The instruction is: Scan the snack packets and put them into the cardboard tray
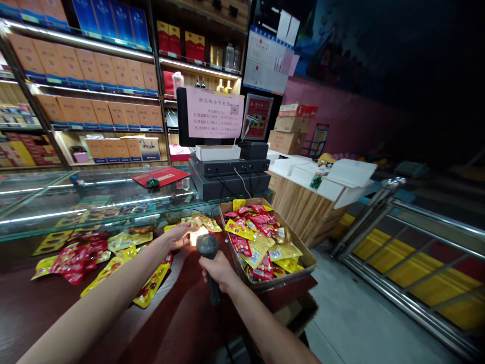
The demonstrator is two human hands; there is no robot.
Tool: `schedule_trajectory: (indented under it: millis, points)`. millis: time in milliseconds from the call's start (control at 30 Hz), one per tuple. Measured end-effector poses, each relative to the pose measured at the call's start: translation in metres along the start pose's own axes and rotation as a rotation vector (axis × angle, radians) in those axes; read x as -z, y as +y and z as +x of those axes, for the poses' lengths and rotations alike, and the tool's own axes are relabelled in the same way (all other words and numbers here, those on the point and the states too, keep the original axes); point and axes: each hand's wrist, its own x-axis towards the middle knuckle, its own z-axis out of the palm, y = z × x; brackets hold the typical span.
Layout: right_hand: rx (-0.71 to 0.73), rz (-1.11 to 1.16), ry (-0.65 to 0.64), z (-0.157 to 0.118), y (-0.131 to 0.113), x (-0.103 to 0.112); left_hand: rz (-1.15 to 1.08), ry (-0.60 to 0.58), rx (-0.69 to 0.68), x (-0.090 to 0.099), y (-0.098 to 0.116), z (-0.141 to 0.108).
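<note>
My right hand (217, 269) is wrapped round a black handheld scanner (207, 246), its head tilted toward my left hand. Bright light from the scanner falls on a small packet (197, 235) at the fingertips of my left hand (179, 236); the glare hides its print. Just right of the scanner stands a cardboard box (307, 259) filled with red, yellow and gold snack packets (261, 247). More packets lie on the dark red counter (178, 313), red ones (78, 260) at the left and yellow ones (151, 285) beside my left forearm.
Behind the counter is a glass display case (113, 189) bearing a red folder (161, 177). A monitor (182, 119) with a pink sign stands on black machines (231, 184). Shelves of boxed goods (87, 65) line the back. At the right are a metal railing (390, 242) and a wooden cabinet (303, 205).
</note>
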Motion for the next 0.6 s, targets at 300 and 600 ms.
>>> schedule_trajectory:
  millis: [300, 600]
  points:
    - [0.250, 0.174, 0.187, -0.023, -0.027, 0.021, -0.030, -0.176, 0.137, -0.015, 0.011, -0.024]
    - [0.032, 0.536, -0.004, -0.042, -0.074, 0.117, -0.012, -0.579, 0.335, -0.088, 0.031, -0.050]
